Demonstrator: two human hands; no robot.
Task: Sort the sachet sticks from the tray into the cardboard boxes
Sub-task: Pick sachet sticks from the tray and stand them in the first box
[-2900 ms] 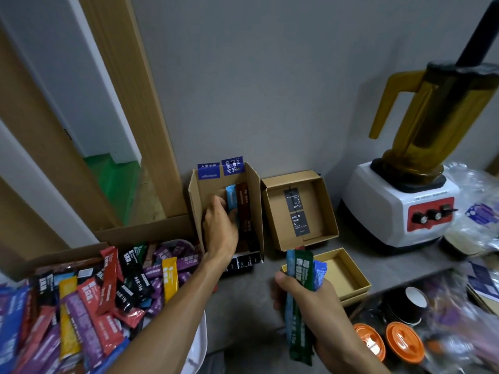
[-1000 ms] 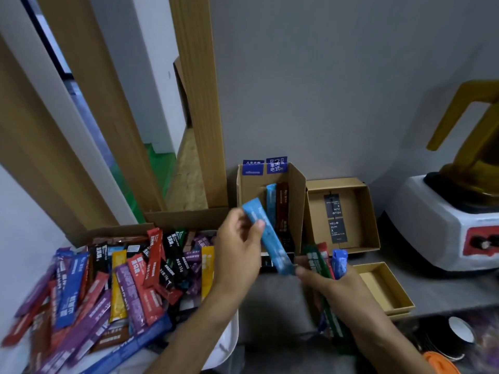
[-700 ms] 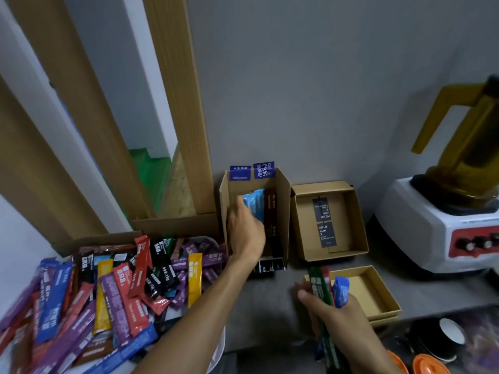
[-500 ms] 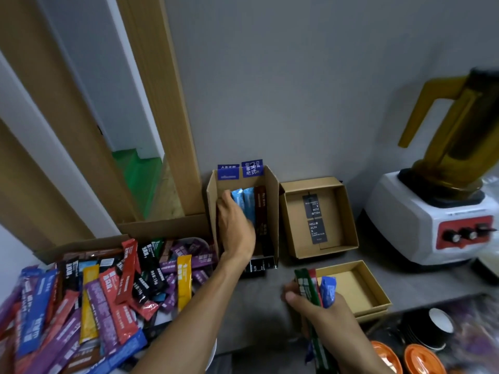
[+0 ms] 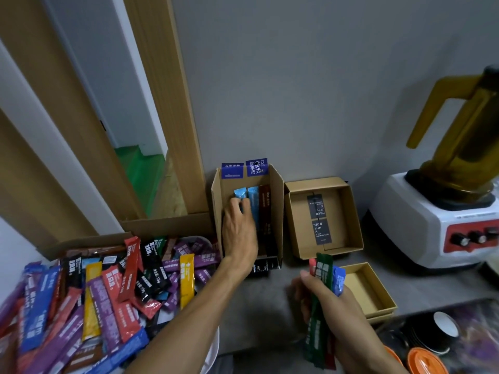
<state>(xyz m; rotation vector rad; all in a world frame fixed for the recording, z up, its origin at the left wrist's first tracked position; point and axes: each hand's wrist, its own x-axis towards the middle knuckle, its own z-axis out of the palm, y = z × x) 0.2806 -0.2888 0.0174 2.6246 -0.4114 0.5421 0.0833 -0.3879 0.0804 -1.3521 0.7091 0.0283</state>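
Note:
A tall open cardboard box leans at the wall and holds two light blue sachets and a brown sachet side by side. My left hand reaches into it, its fingertips resting on the light blue sachets. My right hand grips a bundle of sachets, green, red and blue, upright in front of the boxes. A heap of mixed coloured sachet sticks covers the white tray at the lower left.
A second open box with black tags inside lies right of the first. A shallow small box sits nearer. A blender stands at the right. Dark cups and orange lids sit at the lower right.
My left hand drew a light blue sachet from the right hand's bundle, carried it into the tall box and laid it beside the other one. The right hand kept its bundle.

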